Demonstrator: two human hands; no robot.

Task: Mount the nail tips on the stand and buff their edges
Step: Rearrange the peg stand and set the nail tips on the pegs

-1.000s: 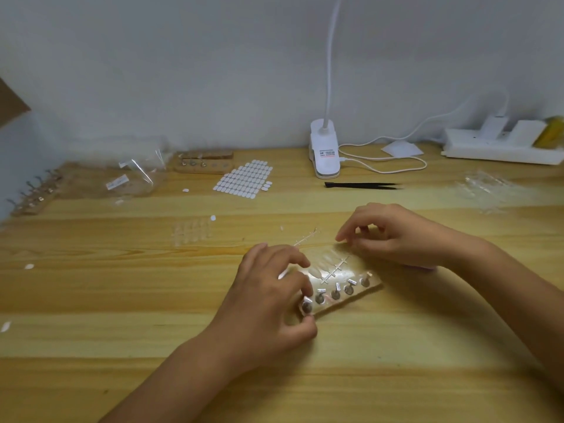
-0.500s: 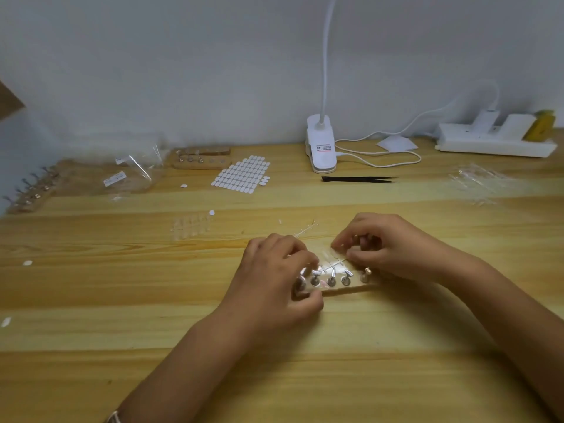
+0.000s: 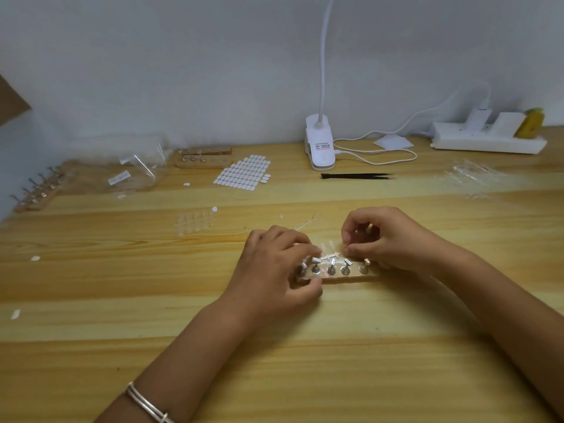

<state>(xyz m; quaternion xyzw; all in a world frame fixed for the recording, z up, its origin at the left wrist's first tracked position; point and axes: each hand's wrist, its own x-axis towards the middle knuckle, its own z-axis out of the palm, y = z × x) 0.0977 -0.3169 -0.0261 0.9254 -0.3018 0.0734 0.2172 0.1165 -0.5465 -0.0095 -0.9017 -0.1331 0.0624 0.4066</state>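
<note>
Your left hand (image 3: 274,270) grips the left end of the wooden nail stand (image 3: 341,277), thumb against its front edge and fingers curled over the back. The stand lies on the wooden table (image 3: 274,346) just in front of you, its row of metal pegs (image 3: 345,268) tilting toward the wall. Your right hand (image 3: 387,239) sits at the stand's right end, fingers curled, with thumb and forefinger pinching the clear nail-tip strip (image 3: 329,254) that lies just behind the pegs. A bare clear sprue (image 3: 308,222) lies beyond your hands. Farther back are a white clip lamp (image 3: 319,145), black tweezers (image 3: 357,176), a sheet of white adhesive tabs (image 3: 244,172) and a second stand (image 3: 201,158). A third stand (image 3: 36,190) sits at the far left beside clear plastic bags (image 3: 134,169), and a power strip (image 3: 488,141) is at the far right.
</note>
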